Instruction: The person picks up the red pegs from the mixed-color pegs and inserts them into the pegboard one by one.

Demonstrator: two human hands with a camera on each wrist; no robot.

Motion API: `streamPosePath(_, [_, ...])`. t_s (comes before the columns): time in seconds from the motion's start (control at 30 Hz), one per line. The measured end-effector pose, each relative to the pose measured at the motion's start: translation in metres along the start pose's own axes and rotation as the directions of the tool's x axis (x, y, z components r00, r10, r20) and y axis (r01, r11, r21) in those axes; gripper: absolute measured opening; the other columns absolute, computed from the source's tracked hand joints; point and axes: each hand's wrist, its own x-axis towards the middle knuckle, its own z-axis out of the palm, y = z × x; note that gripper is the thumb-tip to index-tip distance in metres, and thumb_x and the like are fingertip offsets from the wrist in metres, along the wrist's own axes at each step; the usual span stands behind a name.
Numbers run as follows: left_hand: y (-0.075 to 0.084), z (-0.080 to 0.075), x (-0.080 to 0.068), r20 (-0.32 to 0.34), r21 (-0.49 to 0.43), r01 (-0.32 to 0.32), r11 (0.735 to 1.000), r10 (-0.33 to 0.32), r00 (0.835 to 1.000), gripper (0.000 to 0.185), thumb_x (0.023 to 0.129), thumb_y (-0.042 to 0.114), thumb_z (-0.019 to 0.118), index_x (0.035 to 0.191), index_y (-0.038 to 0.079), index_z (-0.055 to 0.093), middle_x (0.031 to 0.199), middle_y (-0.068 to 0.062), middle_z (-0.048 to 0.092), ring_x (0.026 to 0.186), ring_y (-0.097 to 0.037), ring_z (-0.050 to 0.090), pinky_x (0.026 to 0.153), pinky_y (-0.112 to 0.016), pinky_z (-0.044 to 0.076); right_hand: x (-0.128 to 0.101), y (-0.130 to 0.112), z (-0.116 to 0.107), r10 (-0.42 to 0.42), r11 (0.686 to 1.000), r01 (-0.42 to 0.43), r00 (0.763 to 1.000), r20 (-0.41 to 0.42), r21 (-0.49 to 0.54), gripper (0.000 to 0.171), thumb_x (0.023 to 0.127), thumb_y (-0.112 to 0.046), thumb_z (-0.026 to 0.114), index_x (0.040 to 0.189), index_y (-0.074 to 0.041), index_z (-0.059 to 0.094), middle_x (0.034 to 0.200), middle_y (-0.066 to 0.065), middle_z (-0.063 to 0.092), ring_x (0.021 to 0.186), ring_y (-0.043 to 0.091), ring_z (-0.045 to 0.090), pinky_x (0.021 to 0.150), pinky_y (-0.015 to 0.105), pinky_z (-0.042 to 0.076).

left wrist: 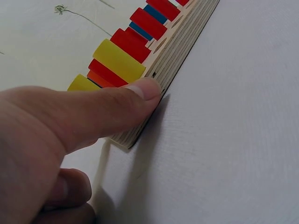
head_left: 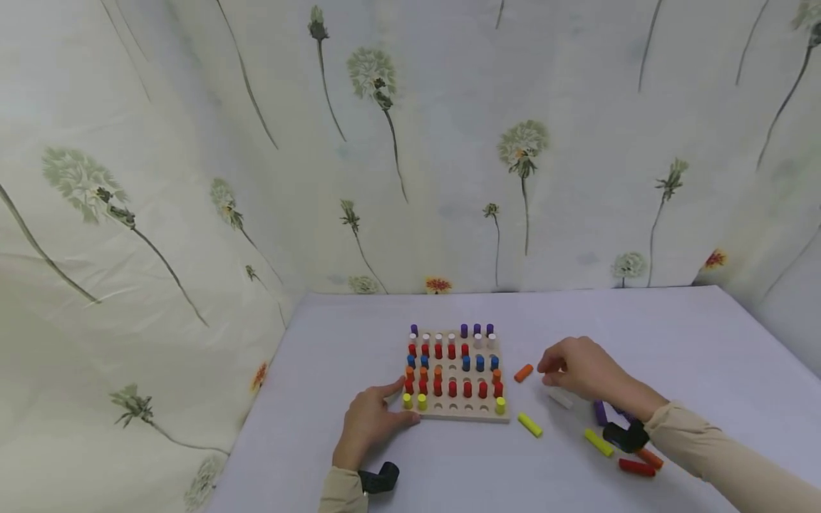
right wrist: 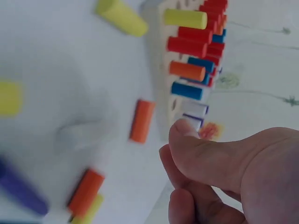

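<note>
A wooden pegboard [head_left: 462,417] stands on the table with rows of coloured pegs upright in it; some holes are bare. My left hand [head_left: 368,420] holds its near left corner, the thumb [left wrist: 147,88] against the front edge and the index finger along the left side. To the right of the board, my right hand [head_left: 580,367] hovers over the table, fingers loosely bent, with nothing visible between thumb and fingertips [right wrist: 180,135]. Nearest to it lie an orange peg [head_left: 524,372] on its left and a white peg [head_left: 561,397] just below.
A yellow peg [head_left: 529,425] lies off the board's near right corner. Beneath the right wrist are a purple peg [head_left: 600,413], another yellow peg [head_left: 599,442], an orange peg [head_left: 651,458] and a red peg [head_left: 637,467]. A flower-printed curtain [head_left: 442,235] hangs behind the table.
</note>
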Motion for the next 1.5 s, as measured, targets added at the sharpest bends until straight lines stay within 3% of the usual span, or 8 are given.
streamPosePath(0.23, [0.001,0.003,-0.002,-0.001,-0.011,-0.001,1.000,0.001,1.000,0.075,0.077,0.047,0.093,0.145,0.028,0.067,0.134,-0.017,0.072,0.090,-0.023,0.059,0.075,-0.041,0.052,-0.047,0.038,-0.021,0.078,0.996,-0.076,0.995,0.064,-0.042,0.010,0.086,-0.015,0.088,0.089,-0.017,0.078,0.084,-0.009,0.072,0.076,0.011,0.059,0.068,0.029,0.051])
streamPosePath(0.5, [-0.001,0.001,-0.001,-0.004,0.005,-0.003,1.000,0.003,1.000,0.075,0.078,0.047,0.093,0.146,0.029,0.067,0.130,-0.017,0.073,0.088,-0.022,0.058,0.070,-0.035,0.047,-0.083,0.059,-0.016,0.150,0.987,-0.160,0.970,0.193,0.035,0.019,0.082,-0.018,0.092,0.086,-0.019,0.074,0.077,-0.007,0.064,0.070,0.010,0.055,0.064,0.022,0.052])
streamPosePath(0.67, [-0.004,0.000,0.001,-0.012,0.001,-0.006,1.000,0.006,1.000,0.075,0.078,0.048,0.093,0.145,0.029,0.067,0.135,-0.018,0.072,0.090,-0.022,0.060,0.070,-0.035,0.050,-0.090,0.059,-0.007,0.141,0.987,-0.153,0.964,0.224,0.037,0.022,0.078,-0.023,0.095,0.086,-0.022,0.074,0.077,-0.008,0.063,0.074,0.011,0.055,0.065,0.022,0.052])
streamPosePath(0.87, [-0.005,0.002,0.003,-0.009,-0.010,-0.005,1.000,0.005,1.000,0.075,0.078,0.047,0.093,0.145,0.028,0.067,0.133,-0.018,0.072,0.087,-0.023,0.058,0.068,-0.034,0.045,-0.095,0.057,0.004,0.183,0.983,-0.178,0.958,0.219,-0.041,0.025,0.074,-0.029,0.097,0.084,-0.030,0.073,0.076,-0.010,0.060,0.082,0.012,0.052,0.067,0.021,0.049])
streamPosePath(1.03, [-0.003,0.001,0.002,-0.004,-0.009,-0.003,1.000,0.003,1.000,0.075,0.078,0.047,0.093,0.146,0.029,0.066,0.120,-0.014,0.075,0.085,-0.022,0.056,0.066,-0.034,0.042,-0.101,0.058,0.009,0.134,0.989,-0.118,0.970,0.205,-0.088,0.025,0.075,-0.034,0.096,0.083,-0.033,0.072,0.075,-0.013,0.057,0.078,0.007,0.049,0.067,0.022,0.047])
streamPosePath(1.17, [-0.002,0.000,0.001,-0.004,-0.002,-0.009,1.000,0.009,1.000,0.075,0.078,0.047,0.093,0.146,0.028,0.066,0.120,-0.014,0.075,0.085,-0.022,0.057,0.066,-0.034,0.043,-0.105,0.059,0.014,0.101,0.994,-0.089,0.972,0.211,-0.068,0.025,0.075,-0.033,0.096,0.084,-0.034,0.073,0.076,-0.013,0.056,0.076,0.005,0.048,0.066,0.020,0.048])
streamPosePath(1.27, [-0.002,0.001,0.000,-0.002,-0.008,0.004,1.000,-0.004,1.000,0.075,0.078,0.047,0.093,0.146,0.029,0.066,0.132,-0.018,0.072,0.088,-0.023,0.058,0.068,-0.034,0.046,-0.107,0.060,0.017,0.078,0.996,-0.068,0.975,0.210,-0.057,0.025,0.074,-0.034,0.097,0.084,-0.034,0.074,0.077,-0.012,0.056,0.075,0.004,0.048,0.064,0.019,0.047])
streamPosePath(1.5, [-0.001,0.001,-0.001,-0.001,-0.014,-0.005,1.000,0.005,1.000,0.075,0.079,0.045,0.093,0.146,0.027,0.066,0.134,-0.019,0.071,0.089,-0.023,0.059,0.069,-0.034,0.047,-0.108,0.061,0.014,0.025,0.998,-0.013,0.982,0.189,-0.062,0.021,0.079,-0.039,0.093,0.086,-0.037,0.073,0.077,-0.017,0.056,0.076,0.002,0.047,0.064,0.020,0.046])
